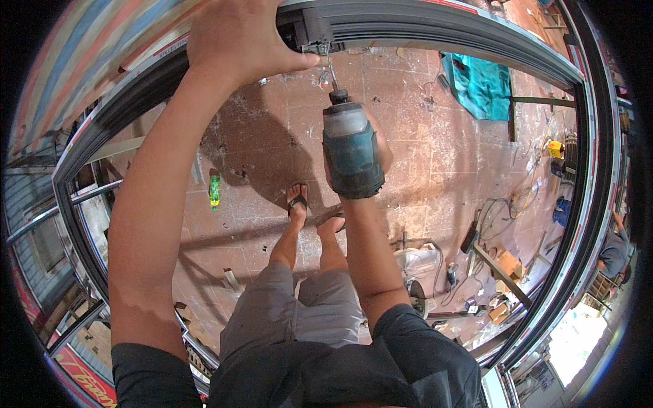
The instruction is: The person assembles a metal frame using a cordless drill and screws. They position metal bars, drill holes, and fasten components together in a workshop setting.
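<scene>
My right hand (382,139) is wrapped round the grip of a teal and black cordless driver (348,146). Its long thin bit (332,73) points up to a small metal piece (315,49) at a gap in the dark metal frame (422,30). At the top, my left hand (235,37) grips the frame beside that gap. The left thumb stretches right, close to the bit's tip. My other left fingers are mostly hidden beyond the frame's edge and the picture's rim. Whether the tip sits in a screw is too small to tell.
The frame surrounds me on several sides. On the tiled floor lie a teal cloth (479,85), a green bottle (214,190), a corded tool (451,275), cables (500,207) and scraps. Striped sheeting (88,68) hangs at left. Another person (614,248) is at far right.
</scene>
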The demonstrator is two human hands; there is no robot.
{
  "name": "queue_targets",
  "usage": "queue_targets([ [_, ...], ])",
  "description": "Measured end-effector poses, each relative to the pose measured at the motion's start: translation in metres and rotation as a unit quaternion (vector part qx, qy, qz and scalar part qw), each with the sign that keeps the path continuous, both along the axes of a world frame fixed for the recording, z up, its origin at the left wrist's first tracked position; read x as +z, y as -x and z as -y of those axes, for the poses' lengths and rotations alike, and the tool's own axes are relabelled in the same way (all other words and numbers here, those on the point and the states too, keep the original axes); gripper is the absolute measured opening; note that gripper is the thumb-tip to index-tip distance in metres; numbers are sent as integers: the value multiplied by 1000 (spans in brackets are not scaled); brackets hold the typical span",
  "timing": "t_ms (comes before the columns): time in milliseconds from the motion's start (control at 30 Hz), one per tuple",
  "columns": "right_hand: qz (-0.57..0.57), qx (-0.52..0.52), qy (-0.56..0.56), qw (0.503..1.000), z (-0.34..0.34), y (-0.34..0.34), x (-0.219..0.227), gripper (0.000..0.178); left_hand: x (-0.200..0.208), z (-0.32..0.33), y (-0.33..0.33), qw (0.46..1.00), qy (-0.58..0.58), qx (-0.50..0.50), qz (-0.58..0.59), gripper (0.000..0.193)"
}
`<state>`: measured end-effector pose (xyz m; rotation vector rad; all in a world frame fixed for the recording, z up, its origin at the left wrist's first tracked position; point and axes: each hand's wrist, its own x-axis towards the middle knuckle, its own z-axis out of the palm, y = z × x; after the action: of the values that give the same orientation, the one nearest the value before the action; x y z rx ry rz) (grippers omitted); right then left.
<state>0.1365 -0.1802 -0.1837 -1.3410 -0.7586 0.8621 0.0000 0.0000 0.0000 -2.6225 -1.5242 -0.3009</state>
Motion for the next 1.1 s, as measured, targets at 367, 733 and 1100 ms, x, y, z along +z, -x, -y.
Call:
queue_targets([
  [367,265,3,-64,962,-1,1,12,30,-8,-3,4,1000,-1,-1,5,76],
  [733,26,-17,-74,997,-36,-3,1,41,0,-5,4,1000,22,-6,5,72],
  [1100,70,23,-76,994,-44,-6,7,41,9,-1,2,997,71,19,23,70],
])
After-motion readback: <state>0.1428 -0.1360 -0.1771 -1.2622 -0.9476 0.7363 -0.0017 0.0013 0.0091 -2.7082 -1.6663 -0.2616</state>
